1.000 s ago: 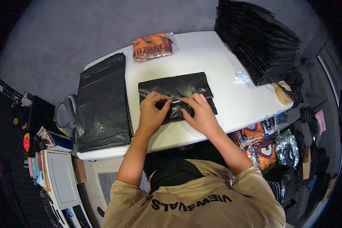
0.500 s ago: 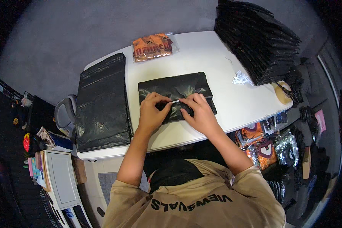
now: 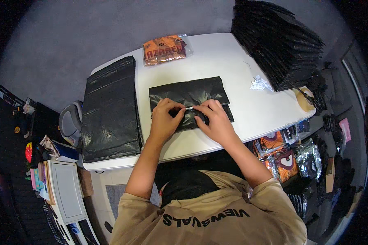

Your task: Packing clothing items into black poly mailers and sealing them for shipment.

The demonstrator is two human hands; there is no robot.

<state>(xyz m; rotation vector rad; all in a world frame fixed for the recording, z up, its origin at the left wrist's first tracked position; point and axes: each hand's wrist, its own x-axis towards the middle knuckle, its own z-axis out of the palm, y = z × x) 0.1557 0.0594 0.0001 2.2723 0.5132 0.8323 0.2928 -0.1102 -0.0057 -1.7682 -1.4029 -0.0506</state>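
A folded black plastic bag [image 3: 192, 90] lies on the white table in front of me, its upper part creased and shiny. Across its middle edge runs a short, thin white strip [image 3: 189, 108]. My left hand [image 3: 164, 119] pinches the strip's left end between thumb and fingers, with its fingertips resting on the bag. At the other end, my right hand [image 3: 215, 120] has its index finger on the strip; its thumb is bent below, against the black plastic. What lies under the fingertips is hidden.
Flat black bags [image 3: 110, 110] are stacked at the table's left. An orange garment in clear plastic [image 3: 164, 51] lies at the back. A tall black stack [image 3: 274, 45] and small white strips [image 3: 259, 83] occupy the right. More bagged orange garments [image 3: 286, 163] sit below the table's right edge.
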